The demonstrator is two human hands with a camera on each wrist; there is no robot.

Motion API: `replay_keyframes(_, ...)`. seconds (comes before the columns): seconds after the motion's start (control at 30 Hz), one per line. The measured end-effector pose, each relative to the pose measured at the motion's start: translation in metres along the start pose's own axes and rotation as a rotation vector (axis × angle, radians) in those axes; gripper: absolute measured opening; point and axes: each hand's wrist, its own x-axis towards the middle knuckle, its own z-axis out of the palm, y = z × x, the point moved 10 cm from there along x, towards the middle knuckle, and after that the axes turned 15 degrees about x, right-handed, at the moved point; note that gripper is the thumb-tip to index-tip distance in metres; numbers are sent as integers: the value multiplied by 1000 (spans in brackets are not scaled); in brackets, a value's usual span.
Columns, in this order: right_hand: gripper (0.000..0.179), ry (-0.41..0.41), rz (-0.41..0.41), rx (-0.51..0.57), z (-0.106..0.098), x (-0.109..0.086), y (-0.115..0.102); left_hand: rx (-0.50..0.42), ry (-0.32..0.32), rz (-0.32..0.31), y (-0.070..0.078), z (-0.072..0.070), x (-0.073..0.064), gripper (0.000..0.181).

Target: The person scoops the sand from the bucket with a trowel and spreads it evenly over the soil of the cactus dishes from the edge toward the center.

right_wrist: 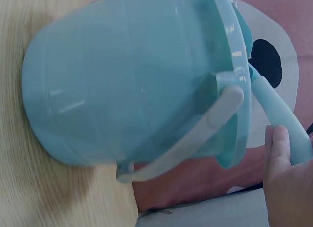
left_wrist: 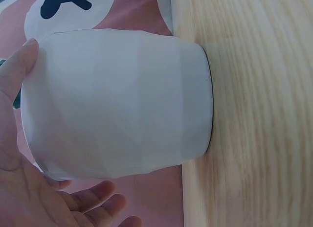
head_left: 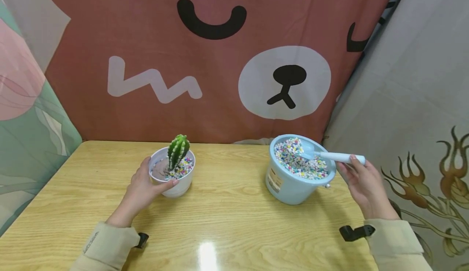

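At the left, a small green cactus (head_left: 178, 152) stands in a white flowerpot (head_left: 180, 187) on the table. Colourful pebbles (head_left: 185, 166) cover part of the pot's surface, with a brownish patch (head_left: 159, 169) beside them. My left hand (head_left: 141, 189) holds the pot at its rim, thumb on the near side and fingers round the left side. Over at the right, my right hand (head_left: 368, 187) grips the pale handle of a light blue shovel (head_left: 338, 157). The shovel's blade lies among the pebbles in a light blue bucket (head_left: 293, 191).
The bucket's white carrying handle (right_wrist: 186, 146) hangs down its side in the right wrist view. Beneath everything is a wooden table (head_left: 227, 218). A bear-patterned cloth (head_left: 216, 112) hangs along its back edge, and a pale flowered curtain (head_left: 406, 100) hangs at the right.
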Motion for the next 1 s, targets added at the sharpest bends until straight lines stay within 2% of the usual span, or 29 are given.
replay_keyframes(0.17, 9, 28, 25, 13, 8, 2, 9, -4, -10, -8, -1, 0, -1, 127)
replay_keyframes(0.4, 8, 33, 62, 14, 29, 8, 24, -6, -7, -11, -1, -1, -1, 127)
replay_keyframes(0.8, 12, 43, 154, 28, 65, 15, 66, -2, 4, 4, -1, -2, -1, 126)
replay_keyframes(1.0, 10, 42, 169, 35, 81, 21, 86, -15, 11, 15, 1, -3, -1, 124)
